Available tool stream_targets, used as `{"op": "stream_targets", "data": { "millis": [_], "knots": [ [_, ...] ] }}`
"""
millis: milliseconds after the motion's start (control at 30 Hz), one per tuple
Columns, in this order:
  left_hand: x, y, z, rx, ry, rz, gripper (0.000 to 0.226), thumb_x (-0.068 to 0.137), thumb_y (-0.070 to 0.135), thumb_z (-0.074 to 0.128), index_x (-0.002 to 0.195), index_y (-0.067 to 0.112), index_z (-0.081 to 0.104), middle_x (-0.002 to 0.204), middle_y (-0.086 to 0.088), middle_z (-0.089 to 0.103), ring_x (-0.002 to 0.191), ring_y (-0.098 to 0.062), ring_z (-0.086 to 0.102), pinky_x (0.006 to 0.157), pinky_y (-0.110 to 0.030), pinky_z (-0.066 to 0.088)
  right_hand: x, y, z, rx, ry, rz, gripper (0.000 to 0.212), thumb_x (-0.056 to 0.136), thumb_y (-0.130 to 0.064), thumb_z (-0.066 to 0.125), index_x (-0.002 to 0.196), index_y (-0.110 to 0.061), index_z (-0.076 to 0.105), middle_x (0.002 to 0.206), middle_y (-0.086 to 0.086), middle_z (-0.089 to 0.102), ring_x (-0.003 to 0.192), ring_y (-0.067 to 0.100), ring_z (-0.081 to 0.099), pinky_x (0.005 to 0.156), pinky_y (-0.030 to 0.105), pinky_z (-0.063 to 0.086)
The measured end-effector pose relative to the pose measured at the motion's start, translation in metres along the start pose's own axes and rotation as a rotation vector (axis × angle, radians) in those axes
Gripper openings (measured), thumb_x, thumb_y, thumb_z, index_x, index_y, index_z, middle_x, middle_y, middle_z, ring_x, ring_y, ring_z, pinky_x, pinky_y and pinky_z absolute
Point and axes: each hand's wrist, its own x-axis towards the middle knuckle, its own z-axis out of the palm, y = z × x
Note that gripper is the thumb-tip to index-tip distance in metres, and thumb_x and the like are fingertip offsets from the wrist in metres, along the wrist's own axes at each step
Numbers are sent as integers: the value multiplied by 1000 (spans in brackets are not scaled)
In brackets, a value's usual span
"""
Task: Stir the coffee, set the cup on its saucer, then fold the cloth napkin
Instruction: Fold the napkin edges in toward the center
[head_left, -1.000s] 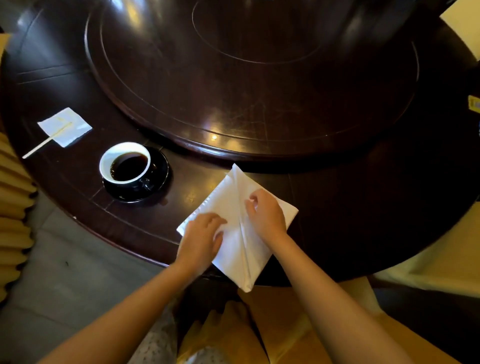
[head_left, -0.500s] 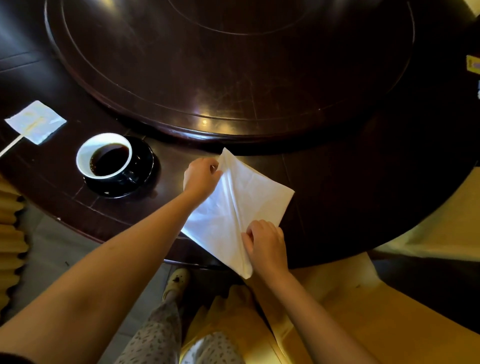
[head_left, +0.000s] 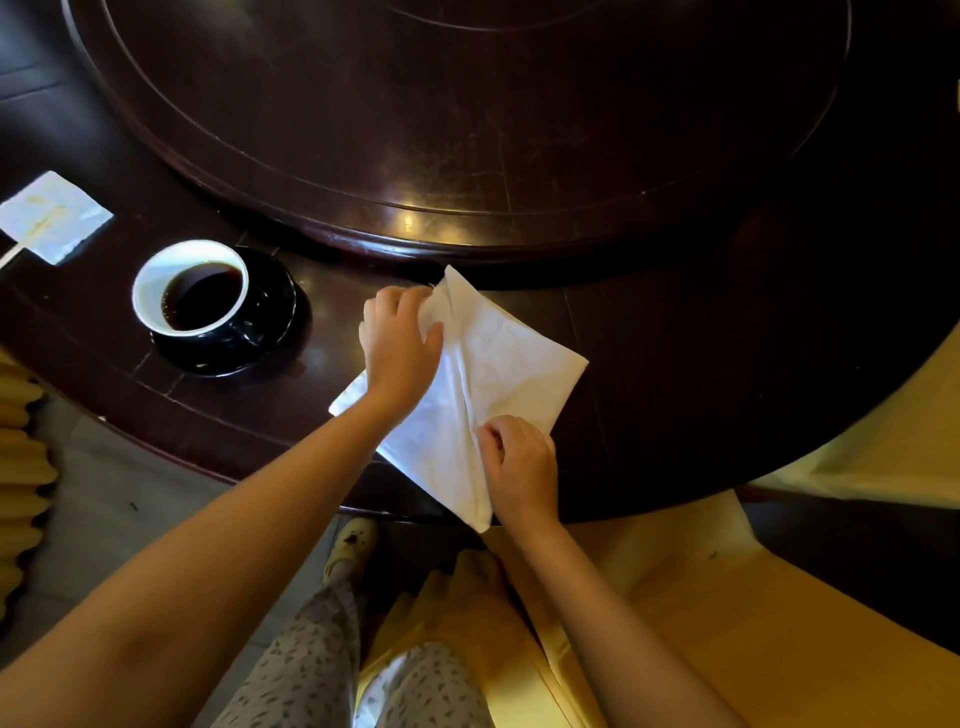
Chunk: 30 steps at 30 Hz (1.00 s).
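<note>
Head view. Shows the napkin (head_left: 509, 364) flat at the near edge of the table (head_left: 675, 364), with near corner overhanging that edge and far corner just short of the turntable (head_left: 467, 130) rim. Pinches the far corner with the left hand (head_left: 400, 345), fingers curled round a raised flap. Pinches the diagonal crease close to the near corner with the right hand (head_left: 522, 467), fingers likewise curled. Shows the cup (head_left: 189, 283), coffee inside, seated on the saucer (head_left: 275, 312) toward the left edge, well apart from the napkin. Shows beyond it, at the far left, a stirrer (head_left: 11, 254) lying across a paper square (head_left: 54, 218). Suggests stirring and cup placement done, with the fold as the step in hand. Calls next, probably, for drawing the flap over the crease to meet the opposite edge, then pressing flat. Needs the right hand as anchor against the cloth sliding off the near edge.
</note>
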Motion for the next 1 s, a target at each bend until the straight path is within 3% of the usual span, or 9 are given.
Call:
{"op": "stream_targets", "data": {
  "millis": [133, 200, 267, 467, 633, 767, 833, 900, 1000],
  "knots": [
    [-38, -7, 1, 13, -139, 232, 26, 87, 26, 60, 110, 13, 62, 109, -9, 62, 104, -26, 51, 92, -36, 39, -32, 7, -21, 186, 94, 71, 20, 91, -33, 46, 87, -16, 57, 81, -11, 51, 79, 12, 54, 71, 36, 52],
    [-40, -11, 4, 6, -224, 222, 29, 86, 29, 61, 109, 12, 61, 102, -8, 64, 94, -22, 53, 88, -35, 44, -58, 12, -26, 149, 86, 130, 26, 87, -43, 47, 82, -18, 52, 74, -12, 48, 72, 12, 51, 62, 34, 48],
    [-35, -7, 7, 3, -248, 181, 32, 85, 33, 62, 109, 12, 60, 98, -7, 63, 88, -18, 52, 84, -31, 44, -76, 11, -22, 97, -33, 198, 28, 83, -47, 51, 81, -20, 50, 73, -7, 51, 70, 13, 51, 60, 32, 45],
    [-24, 5, 10, 34, -280, 72, 32, 85, 26, 63, 113, 13, 54, 98, -8, 63, 85, -18, 57, 78, -28, 45, -80, -9, -8, 26, -127, 329, 15, 92, -28, 51, 82, -21, 41, 71, -6, 50, 64, 12, 50, 47, 15, 32],
    [-29, 8, 10, 10, -232, 12, 24, 88, 19, 59, 111, 11, 56, 98, -9, 64, 81, -14, 54, 77, -27, 47, -97, -4, -8, 378, -80, 611, 17, 90, -13, 54, 75, -17, 46, 73, 5, 62, 60, 13, 57, 48, 19, 43],
    [-27, 10, 9, 4, -263, -22, 47, 86, 21, 62, 129, 13, 44, 110, -11, 62, 96, -25, 60, 89, -39, 49, -105, 2, -10, 699, -204, 725, 7, 93, -15, 50, 87, -15, 53, 86, 7, 68, 60, 9, 59, 51, 17, 48],
    [-22, 10, 9, 10, -295, -63, 60, 86, 25, 63, 137, 13, 35, 119, -13, 59, 106, -29, 58, 93, -43, 49, -97, -1, -15, 841, -269, 770, 16, 98, -22, 40, 92, -19, 55, 84, 5, 69, 55, 10, 59, 48, 19, 46],
    [-18, 11, 7, 19, -306, -101, 59, 86, 27, 62, 137, 12, 36, 118, -15, 60, 106, -30, 58, 91, -43, 49, -87, -5, -19, 901, -294, 805, 23, 99, -25, 36, 91, -19, 56, 76, 5, 69, 48, 9, 56, 45, 19, 41],
    [-13, 16, 4, 0, -287, -134, 44, 87, 24, 61, 127, 10, 47, 109, -15, 63, 97, -29, 60, 80, -33, 47, -81, -7, -18, 851, -287, 785, 23, 96, -22, 45, 83, -8, 58, 67, 5, 65, 41, 4, 49, 43, 17, 36]
  ]
}}
